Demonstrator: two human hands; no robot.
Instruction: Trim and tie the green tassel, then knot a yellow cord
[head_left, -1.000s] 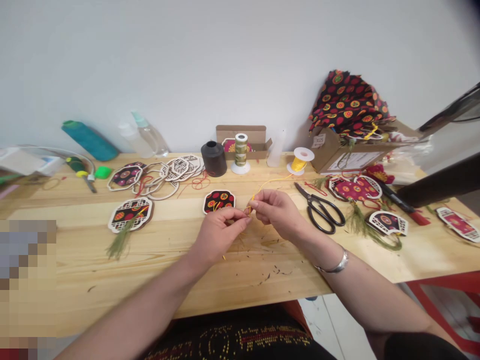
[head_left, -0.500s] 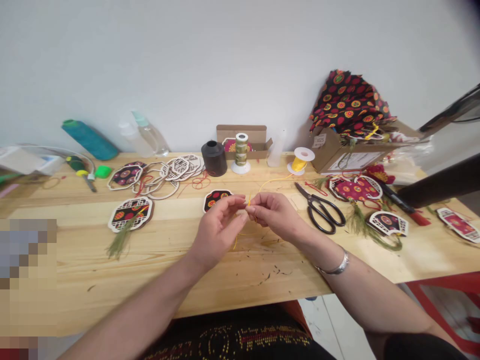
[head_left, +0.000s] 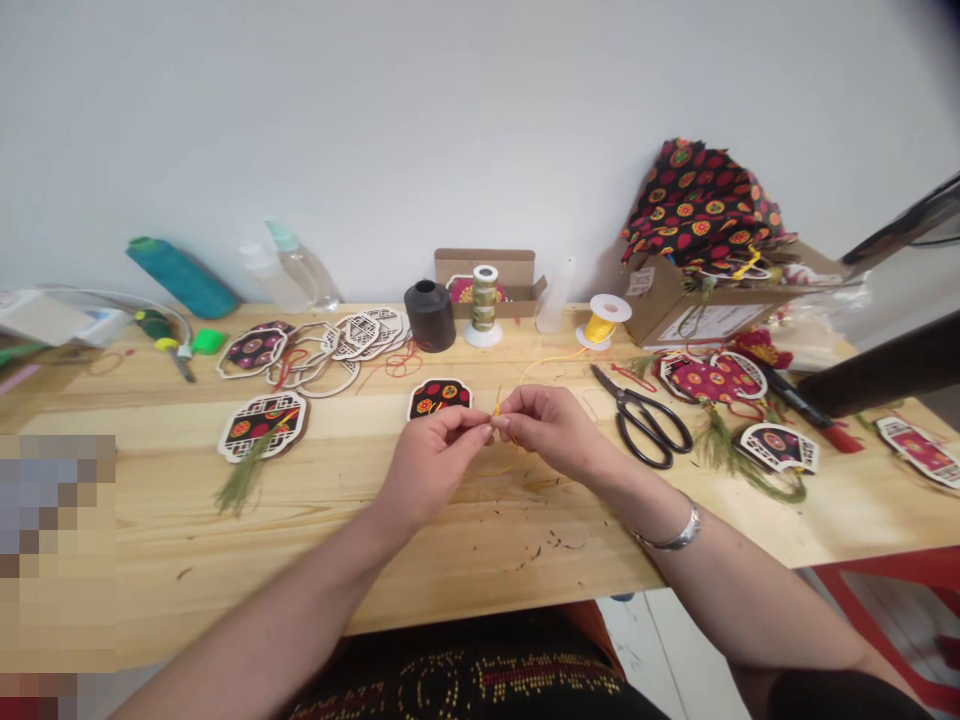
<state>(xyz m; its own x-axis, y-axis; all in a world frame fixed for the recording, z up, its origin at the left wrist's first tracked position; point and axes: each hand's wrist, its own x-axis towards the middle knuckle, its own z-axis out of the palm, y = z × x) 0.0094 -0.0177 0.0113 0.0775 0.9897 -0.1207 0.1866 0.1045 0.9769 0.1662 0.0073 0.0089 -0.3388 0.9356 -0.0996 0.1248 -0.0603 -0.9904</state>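
My left hand [head_left: 429, 455] and my right hand [head_left: 546, 425] meet fingertip to fingertip over the middle of the table. Both pinch a yellow cord [head_left: 498, 406], and a short end of it stands up between the fingers. From my right hand the cord runs back to a white spool of yellow cord [head_left: 602, 322]. Just behind my left hand lies a black patterned ornament [head_left: 438, 397] with a pale frame, partly covered by that hand. Whether the cord is knotted is too small to tell.
Black-handled scissors [head_left: 643, 418] lie right of my hands. Behind stand a black thread cone [head_left: 430, 316] and a gold-green spool [head_left: 484, 300]. A cardboard box [head_left: 697, 305] with patterned cloth is at back right. Framed ornaments [head_left: 262, 428] with tassels lie on both sides.
My left hand's fingers have closed from a looser, raised pose to a pinch on the cord against my right fingertips. More of the black ornament shows. My right hand has barely moved.
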